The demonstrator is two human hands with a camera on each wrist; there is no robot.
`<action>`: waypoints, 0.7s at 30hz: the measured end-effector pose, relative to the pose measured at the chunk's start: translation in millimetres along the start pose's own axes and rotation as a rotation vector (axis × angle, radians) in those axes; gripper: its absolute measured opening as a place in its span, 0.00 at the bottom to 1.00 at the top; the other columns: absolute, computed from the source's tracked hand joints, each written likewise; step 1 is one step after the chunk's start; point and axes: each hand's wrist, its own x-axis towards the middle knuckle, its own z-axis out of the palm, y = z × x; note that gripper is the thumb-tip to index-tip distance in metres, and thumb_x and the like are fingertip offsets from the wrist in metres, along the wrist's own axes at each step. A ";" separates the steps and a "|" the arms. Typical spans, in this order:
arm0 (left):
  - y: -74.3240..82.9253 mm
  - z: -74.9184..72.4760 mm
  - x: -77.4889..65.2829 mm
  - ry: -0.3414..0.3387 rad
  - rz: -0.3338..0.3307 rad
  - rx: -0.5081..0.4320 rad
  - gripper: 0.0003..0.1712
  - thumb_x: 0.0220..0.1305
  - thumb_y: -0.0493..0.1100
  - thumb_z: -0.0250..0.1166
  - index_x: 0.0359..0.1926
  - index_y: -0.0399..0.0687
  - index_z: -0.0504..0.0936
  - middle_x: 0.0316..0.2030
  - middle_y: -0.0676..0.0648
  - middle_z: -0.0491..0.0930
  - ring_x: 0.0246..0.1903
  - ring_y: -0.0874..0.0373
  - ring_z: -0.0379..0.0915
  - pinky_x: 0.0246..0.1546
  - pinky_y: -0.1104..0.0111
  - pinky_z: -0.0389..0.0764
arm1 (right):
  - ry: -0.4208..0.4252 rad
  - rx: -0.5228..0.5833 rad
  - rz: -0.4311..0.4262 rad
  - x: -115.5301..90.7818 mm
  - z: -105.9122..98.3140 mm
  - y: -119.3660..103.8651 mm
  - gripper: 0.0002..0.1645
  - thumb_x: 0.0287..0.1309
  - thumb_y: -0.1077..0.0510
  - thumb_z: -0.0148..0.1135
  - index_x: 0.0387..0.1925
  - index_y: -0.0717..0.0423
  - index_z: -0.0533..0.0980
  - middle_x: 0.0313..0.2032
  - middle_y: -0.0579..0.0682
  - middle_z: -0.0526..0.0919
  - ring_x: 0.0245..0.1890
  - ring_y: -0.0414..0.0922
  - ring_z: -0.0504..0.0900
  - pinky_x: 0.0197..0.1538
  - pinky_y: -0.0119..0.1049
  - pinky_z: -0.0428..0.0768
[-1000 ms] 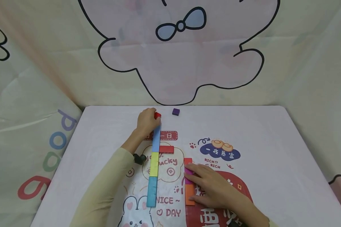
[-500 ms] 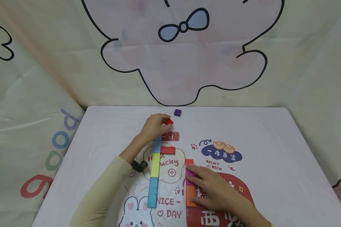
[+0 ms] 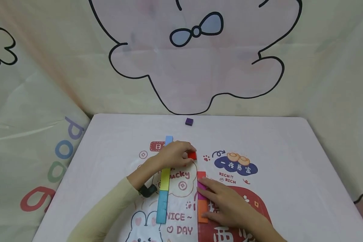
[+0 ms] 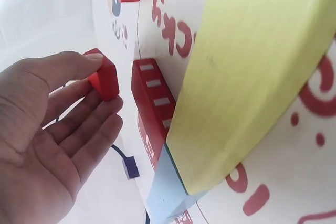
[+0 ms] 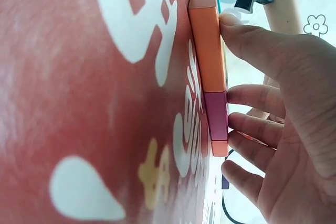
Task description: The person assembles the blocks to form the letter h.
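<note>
My left hand (image 3: 175, 154) pinches a small red block (image 4: 106, 80) between thumb and fingers, above the table. Below it, a red block with white marks (image 4: 152, 95) lies against the row's side, hidden by the hand in the head view. That row runs from a light blue block (image 3: 169, 139) through a yellow block (image 3: 164, 179) to a teal block (image 3: 161, 206). With fingers extended, my right hand (image 3: 228, 205) touches a shorter row: a red block (image 3: 201, 174), a magenta block (image 5: 216, 116) and an orange block (image 5: 207, 43).
A small dark purple block (image 3: 189, 122) lies near the far edge of the white printed table (image 3: 290, 161). Behind the table hangs a cloth backdrop (image 3: 326, 67) with cartoon outlines.
My left hand has carried the red block from the far end of the long row towards me and to the right. My right hand stays on the short row.
</note>
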 end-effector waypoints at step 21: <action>1.9 18.1 -12.6 -0.013 0.032 0.105 0.24 0.69 0.49 0.72 0.64 0.52 0.84 0.58 0.51 0.87 0.53 0.59 0.81 0.61 0.64 0.85 | -0.012 -0.016 0.012 -2.3 1.0 -3.0 0.52 0.56 0.27 0.71 0.78 0.39 0.69 0.80 0.43 0.66 0.76 0.49 0.72 0.69 0.53 0.82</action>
